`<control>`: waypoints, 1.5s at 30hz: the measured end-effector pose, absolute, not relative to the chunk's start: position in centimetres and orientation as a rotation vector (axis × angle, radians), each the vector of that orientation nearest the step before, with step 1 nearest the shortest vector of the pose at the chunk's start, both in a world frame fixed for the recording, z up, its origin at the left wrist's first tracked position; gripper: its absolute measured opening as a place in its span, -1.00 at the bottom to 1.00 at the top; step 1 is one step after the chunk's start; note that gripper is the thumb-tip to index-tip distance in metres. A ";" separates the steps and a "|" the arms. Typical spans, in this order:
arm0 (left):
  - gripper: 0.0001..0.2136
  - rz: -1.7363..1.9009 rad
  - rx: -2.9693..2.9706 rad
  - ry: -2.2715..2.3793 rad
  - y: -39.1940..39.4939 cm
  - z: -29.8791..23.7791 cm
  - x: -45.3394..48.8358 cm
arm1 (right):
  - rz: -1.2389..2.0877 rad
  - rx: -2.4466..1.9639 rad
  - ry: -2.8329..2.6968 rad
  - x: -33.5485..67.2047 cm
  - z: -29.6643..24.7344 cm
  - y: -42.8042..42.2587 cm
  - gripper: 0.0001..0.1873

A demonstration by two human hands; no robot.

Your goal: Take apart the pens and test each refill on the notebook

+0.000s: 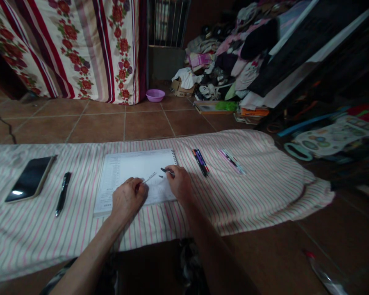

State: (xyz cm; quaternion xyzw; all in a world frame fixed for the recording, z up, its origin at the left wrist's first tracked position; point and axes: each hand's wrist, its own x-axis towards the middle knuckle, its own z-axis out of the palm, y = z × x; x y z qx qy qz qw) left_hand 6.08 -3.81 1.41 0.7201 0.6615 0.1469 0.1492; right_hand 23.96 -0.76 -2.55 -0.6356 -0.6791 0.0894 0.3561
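Observation:
My left hand is closed over the lower part of a spiral notebook, pinching a thin, pale pen refill that points up to the right. Closed around a dark pen piece is my right hand, at the notebook's right side; its fingers hide part of the piece. Between the two hands, a small dark tip-like part lies on the page. Just right of the notebook is a group of dark and purple pens. Farther right lie several slim, light-coloured pens.
A striped cloth covers the low work surface. On its left are a phone and a black pen. Beyond, a purple basin stands on the tiled floor by a floral curtain. Clothes are piled at the back right.

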 end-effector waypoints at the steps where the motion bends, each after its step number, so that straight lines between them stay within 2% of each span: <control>1: -0.73 0.420 2.069 1.902 -3.8 1.4 6.1 | 0.232 -1.642 -1.755 24.0 -2.6 -0.8 -0.81; 16: -0.73 0.399 2.074 1.904 -3.7 1.5 6.4 | 0.200 -1.577 -1.725 24.4 -2.2 -1.0 -0.78; 25: -0.73 0.432 2.135 1.855 -3.8 1.4 6.5 | 0.111 -1.328 -1.797 23.8 -1.8 -1.2 -0.80; 36: -0.79 0.817 1.850 1.784 -3.4 0.8 6.7 | 0.555 -1.302 -1.549 22.4 -0.7 -1.7 -0.79; 45: -0.80 0.919 1.888 1.648 -3.8 0.4 7.5 | 0.923 -1.279 -1.295 22.2 -0.9 -1.5 -0.80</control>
